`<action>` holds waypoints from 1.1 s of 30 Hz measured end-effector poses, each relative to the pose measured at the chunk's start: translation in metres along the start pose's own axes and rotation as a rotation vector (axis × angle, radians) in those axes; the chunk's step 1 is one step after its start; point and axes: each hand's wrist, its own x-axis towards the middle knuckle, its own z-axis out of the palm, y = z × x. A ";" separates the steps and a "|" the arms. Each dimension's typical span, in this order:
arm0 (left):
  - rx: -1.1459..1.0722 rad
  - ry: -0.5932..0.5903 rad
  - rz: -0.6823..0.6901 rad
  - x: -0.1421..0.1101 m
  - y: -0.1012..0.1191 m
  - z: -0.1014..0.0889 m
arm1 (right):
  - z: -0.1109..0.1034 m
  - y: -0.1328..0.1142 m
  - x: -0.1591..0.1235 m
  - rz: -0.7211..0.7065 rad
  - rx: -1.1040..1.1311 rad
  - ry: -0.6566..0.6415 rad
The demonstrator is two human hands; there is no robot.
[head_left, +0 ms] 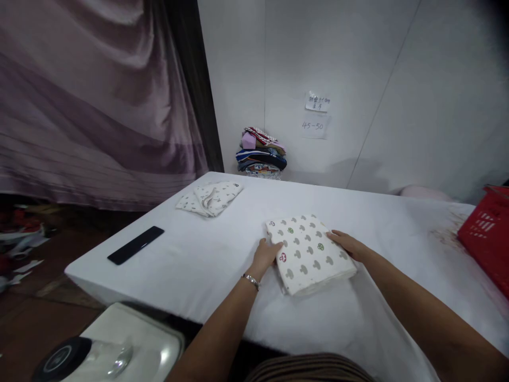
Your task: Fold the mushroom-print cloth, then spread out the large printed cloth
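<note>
A folded white cloth (310, 249) printed with grey, green and red mushrooms lies in front of me on the white-covered table (246, 270). Its left edge is in my left hand (267, 255), thumb on top and the other fingers mostly hidden under the fold. On the opposite side, my right hand (349, 245) grips the right edge, with fingertips resting on the upper corner. A bracelet (251, 281) circles my left wrist. Farther back on the left, a second printed white cloth (214, 197) lies loosely folded, apart from both hands.
A black phone-like slab (135, 245) lies near the table's left edge. A red basket (487, 233) stands at the far right. Stacked fabrics (261, 154) rise behind the table by the wall. At lower left, a clear jar with a black lid (63, 361) rests on a pale surface.
</note>
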 end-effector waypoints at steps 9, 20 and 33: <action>-0.416 -0.189 -0.132 -0.022 0.012 0.015 | -0.005 0.001 0.004 -0.089 -0.089 0.001; -0.333 -0.190 -0.083 -0.036 -0.008 0.027 | 0.012 -0.002 -0.010 -0.656 -0.714 0.205; 0.383 0.063 0.403 0.025 0.005 -0.014 | 0.099 0.078 -0.101 -0.892 -1.159 -0.021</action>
